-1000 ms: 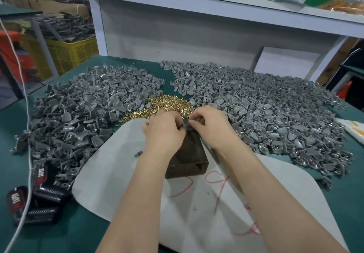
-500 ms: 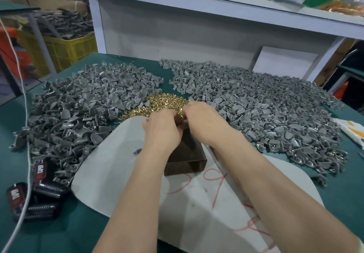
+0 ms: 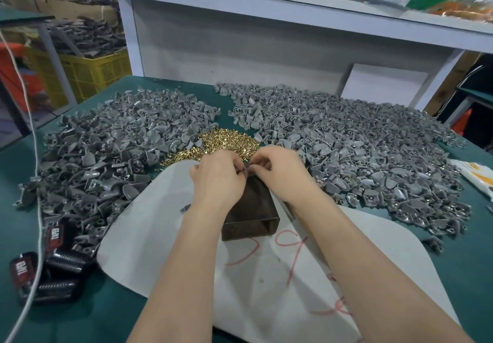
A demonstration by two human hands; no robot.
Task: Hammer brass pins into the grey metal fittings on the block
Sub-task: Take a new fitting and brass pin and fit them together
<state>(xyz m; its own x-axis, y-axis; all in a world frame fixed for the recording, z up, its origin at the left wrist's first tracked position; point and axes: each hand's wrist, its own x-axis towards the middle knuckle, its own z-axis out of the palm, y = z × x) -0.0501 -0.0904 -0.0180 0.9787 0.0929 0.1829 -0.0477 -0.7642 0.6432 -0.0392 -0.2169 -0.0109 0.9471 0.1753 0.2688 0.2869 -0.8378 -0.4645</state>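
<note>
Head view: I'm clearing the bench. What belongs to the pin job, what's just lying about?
Job: dark block, brass pins, grey fittings, left hand, right hand (pinching a small part).
Lying about: black packs, white cord, yellow crate, white-orange packet.

The right hand (image 3: 280,172), earlier stretched over the left hand (image 3: 216,174) toward the brass pins (image 3: 229,142), has drawn back, meeting it at the far end of the block (image 3: 250,209).

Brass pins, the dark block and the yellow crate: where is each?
Heap of small brass pins (image 3: 226,142), head view, middle of the heap.
Dark brown rectangular block (image 3: 249,228), head view, near front face.
Yellow plastic crate (image 3: 101,73), head view, front wall.
</note>
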